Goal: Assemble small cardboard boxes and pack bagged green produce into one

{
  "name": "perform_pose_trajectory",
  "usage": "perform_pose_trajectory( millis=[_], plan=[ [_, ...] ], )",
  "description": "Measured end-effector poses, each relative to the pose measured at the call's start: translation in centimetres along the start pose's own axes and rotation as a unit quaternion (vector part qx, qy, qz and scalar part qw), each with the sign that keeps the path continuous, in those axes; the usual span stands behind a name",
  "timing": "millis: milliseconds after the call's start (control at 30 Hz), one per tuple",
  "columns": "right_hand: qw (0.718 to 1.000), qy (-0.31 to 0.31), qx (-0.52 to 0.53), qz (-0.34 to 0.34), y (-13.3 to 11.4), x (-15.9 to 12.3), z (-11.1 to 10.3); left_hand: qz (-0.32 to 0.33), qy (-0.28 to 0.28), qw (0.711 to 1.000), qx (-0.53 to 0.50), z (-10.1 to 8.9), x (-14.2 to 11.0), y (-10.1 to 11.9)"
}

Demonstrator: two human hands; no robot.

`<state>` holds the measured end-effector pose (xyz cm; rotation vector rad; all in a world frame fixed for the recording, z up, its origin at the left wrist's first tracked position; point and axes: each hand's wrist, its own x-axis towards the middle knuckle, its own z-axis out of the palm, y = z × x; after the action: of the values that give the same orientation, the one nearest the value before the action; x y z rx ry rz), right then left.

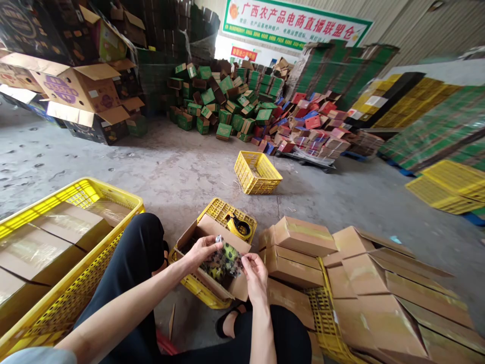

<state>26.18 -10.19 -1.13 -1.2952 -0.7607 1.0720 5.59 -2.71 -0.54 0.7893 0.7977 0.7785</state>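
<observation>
Between my two hands is a clear plastic bag (229, 257) with a green and dark pattern or contents; which of these I cannot tell. My left hand (204, 249) pinches its upper left side, and my right hand (255, 272) grips its right edge. Below it stands an open cardboard box (220, 222) with its flaps up; dark and green items show inside, partly hidden by the bag and hands. The box rests on a yellow plastic crate (217, 206). On that crate, behind the box, lies a yellow and black tape dispenser (239, 226).
At left stands a large yellow crate (138, 199) of taped cartons. Closed cartons (303, 237) are stacked at right around another yellow crate (322, 308). Ahead on the floor sits a yellow crate (259, 177). Piles of green boxes (223, 130) and red boxes (312, 121) lie farther back.
</observation>
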Motion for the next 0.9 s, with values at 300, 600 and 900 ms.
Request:
perform_pose_trajectory(
  millis=[300,600,900],
  plan=[
    [1.0,-0.005,0.01,-0.026,-0.2,0.0,-0.2,0.032,0.048,0.998,0.01,0.0,0.1,0.2],
    [0.999,0.003,0.051,0.001,-0.8,-0.2,-0.3,0.03,0.069,0.997,-0.033,0.1,0.1,0.2],
    [0.997,-0.007,0.049,-0.053,-0.6,-0.4,-0.3,-0.116,-0.049,0.974,-0.191,0.3,-0.4,0.4]
  ],
)
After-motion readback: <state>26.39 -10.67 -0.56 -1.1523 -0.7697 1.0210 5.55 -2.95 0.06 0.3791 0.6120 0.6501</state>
